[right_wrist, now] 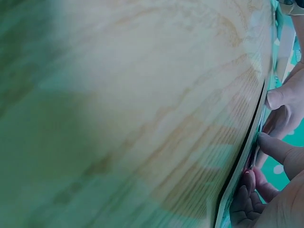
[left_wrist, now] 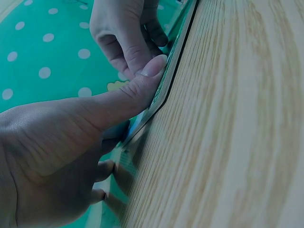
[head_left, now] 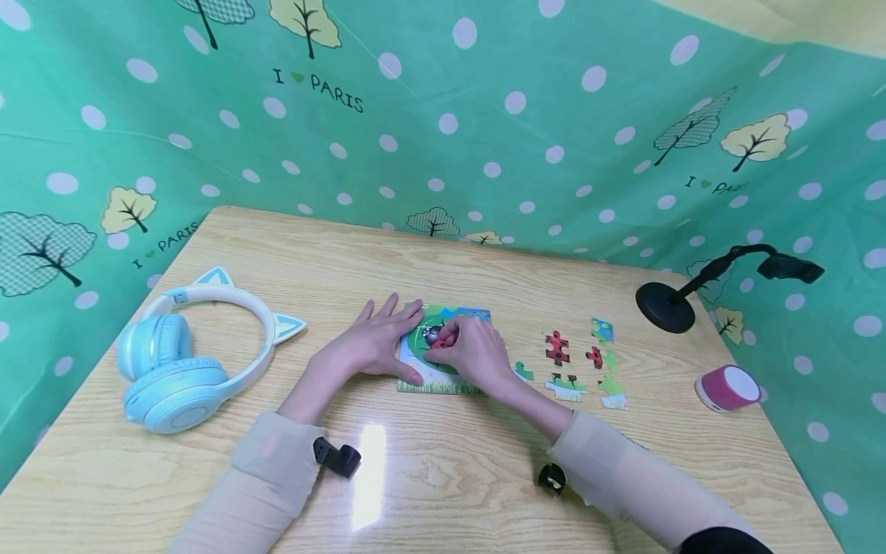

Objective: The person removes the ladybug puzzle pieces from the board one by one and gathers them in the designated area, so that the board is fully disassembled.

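Observation:
A jigsaw puzzle board with a ladybug picture lies flat on the table. My left hand rests at its left edge with fingers spread; the thumb lies on the lower left corner, as the left wrist view also shows of this hand. Over the middle of the board, my right hand pinches a red puzzle piece against the ladybug picture, its fingers covering most of the piece. Seen from the right wrist, thumb and curled fingers of the right hand meet low over the board.
Several loose puzzle pieces lie right of the board, among them a red one and a green-and-white one. Blue cat-ear headphones are at the left. A black lamp-like stand and a pink-and-white round container stand at the right edge.

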Motion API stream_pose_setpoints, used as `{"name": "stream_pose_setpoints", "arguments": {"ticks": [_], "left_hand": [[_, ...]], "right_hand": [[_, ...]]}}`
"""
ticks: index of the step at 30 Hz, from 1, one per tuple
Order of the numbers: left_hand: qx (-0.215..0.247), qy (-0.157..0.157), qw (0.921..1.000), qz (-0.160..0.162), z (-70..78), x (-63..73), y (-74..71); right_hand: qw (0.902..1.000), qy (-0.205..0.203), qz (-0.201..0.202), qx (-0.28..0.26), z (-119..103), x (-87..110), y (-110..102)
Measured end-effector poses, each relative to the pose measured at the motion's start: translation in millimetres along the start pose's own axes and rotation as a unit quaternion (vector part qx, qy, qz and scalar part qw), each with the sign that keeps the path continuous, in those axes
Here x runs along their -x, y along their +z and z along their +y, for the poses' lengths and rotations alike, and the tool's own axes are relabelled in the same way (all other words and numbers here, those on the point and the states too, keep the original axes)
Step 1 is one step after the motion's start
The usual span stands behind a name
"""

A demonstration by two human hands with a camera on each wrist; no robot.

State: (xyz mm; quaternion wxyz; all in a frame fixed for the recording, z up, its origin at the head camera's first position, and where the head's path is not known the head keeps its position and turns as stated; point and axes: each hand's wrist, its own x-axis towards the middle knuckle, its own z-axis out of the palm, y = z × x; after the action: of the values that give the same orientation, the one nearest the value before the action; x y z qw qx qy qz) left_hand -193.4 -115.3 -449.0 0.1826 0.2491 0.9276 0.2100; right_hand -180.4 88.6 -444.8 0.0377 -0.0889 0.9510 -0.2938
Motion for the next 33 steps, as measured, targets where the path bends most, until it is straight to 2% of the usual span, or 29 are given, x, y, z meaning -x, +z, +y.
{"name": "stream_pose_setpoints", "arguments": {"ticks": [9, 20, 33], "left_hand": [[-0.003, 0.004, 1.0, 0.004, -0.9, -0.1, 0.4], [-0.002, 0.003, 1.0, 0.006, -0.6, -0.9, 0.3], [0.0, 0.001, 1.0, 0.005, 0.4, 0.3, 0.0]], "right_hand": [[0.9997, -0.014, -0.001, 0.021, 0.1, 1.1, -0.6], [0.9992, -0.033, -0.012, -0.02, 5.1, -0.1, -0.9], [0.9977, -0.066, 0.006, 0.011, 4.9, 2.2, 1.7]]}}
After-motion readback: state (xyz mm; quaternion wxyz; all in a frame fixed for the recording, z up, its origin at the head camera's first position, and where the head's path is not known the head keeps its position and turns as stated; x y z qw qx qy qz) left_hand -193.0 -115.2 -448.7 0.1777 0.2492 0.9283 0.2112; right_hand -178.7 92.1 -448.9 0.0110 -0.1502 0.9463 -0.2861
